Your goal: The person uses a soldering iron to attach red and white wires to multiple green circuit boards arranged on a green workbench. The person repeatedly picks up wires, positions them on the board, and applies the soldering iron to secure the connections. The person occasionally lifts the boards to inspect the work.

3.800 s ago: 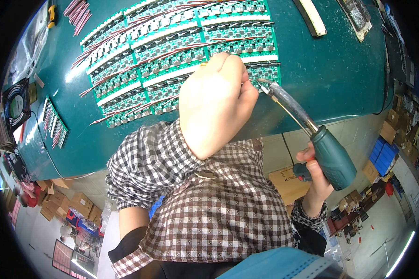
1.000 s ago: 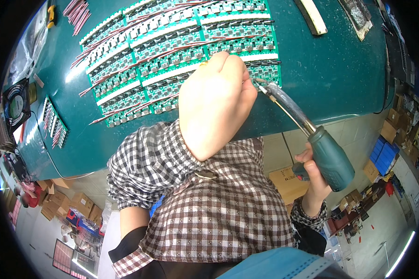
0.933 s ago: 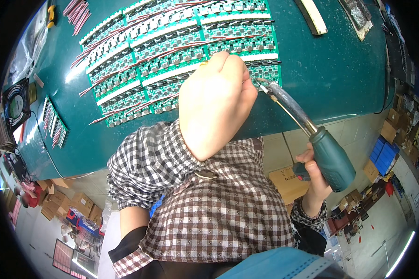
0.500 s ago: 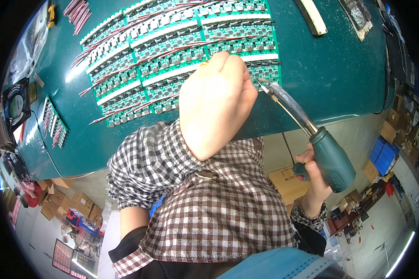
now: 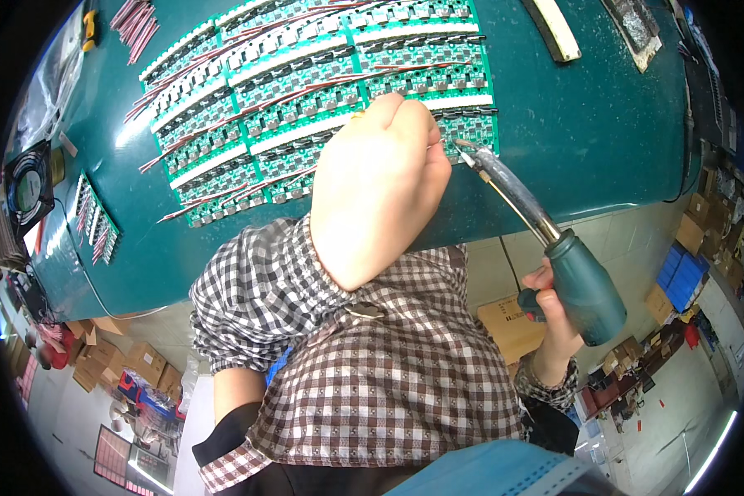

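Observation:
My right hand [image 5: 557, 326] is wrapped round the green, trigger-handled grip of a soldering gun [image 5: 589, 289]. Its metal barrel slants up and left, and the tip is at the right end of the lowest row of green circuit boards [image 5: 469, 128]. Over the same boards my left hand [image 5: 379, 190] is closed, back of the hand upward, fingertips close to the tip. Whatever those fingers pinch is hidden. Thin red and black wires [image 5: 293, 93] lie in lines across the panel of boards, which also carries white strips and small metal parts.
A smaller board with wires [image 5: 97, 219] lies at the left, beside a black fan [image 5: 29, 186]. Further back are a bundle of wires [image 5: 135, 29] and a yellow-handled tool [image 5: 90, 31]. A pale bar [image 5: 554, 31] and a stained plate [image 5: 635, 33] lie at far right on the green table [image 5: 587, 124].
My left hand and the board panel have shifted slightly left. The soldering gun has moved a little left and down, its tip still beside my left fingertips.

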Tool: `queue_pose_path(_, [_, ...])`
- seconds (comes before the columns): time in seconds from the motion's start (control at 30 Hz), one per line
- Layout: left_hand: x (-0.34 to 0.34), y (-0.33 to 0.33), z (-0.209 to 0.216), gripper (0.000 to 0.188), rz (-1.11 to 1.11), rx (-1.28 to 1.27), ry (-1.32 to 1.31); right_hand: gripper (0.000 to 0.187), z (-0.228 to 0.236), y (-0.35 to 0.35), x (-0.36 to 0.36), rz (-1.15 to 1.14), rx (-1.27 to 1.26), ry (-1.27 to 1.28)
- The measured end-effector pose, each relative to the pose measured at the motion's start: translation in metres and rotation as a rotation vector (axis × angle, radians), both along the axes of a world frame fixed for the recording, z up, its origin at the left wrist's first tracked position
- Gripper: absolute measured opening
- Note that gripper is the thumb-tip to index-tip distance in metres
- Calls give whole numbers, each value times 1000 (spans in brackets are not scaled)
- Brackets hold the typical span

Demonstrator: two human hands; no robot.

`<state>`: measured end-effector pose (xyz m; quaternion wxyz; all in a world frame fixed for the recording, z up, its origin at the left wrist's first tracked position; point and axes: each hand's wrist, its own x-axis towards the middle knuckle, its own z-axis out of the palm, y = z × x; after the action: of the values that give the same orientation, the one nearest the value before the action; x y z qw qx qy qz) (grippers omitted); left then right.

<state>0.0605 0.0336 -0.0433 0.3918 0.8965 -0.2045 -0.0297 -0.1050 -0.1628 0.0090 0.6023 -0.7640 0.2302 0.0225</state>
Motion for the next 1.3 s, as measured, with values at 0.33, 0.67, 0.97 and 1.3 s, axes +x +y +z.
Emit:
queue_pose_path(0.33, [-1, -2, 2, 14, 18, 18, -13, 55, -5, -1, -2, 10, -91, -27])
queue_pose_path(0.67, [-2, -4, -1, 14, 36, 38, -43, 52, -5, -2, -3, -2, -85, -21])
queue_pose_path(0.97, [-3, -2, -1, 15, 28, 28, -31, 48, -4, 2, 0, -15, -100, -15])
queue_pose_path(1.3, [-3, -4, -2, 15, 33, 24, -52, 44, -2, 5, 0, -70, -90, -30])
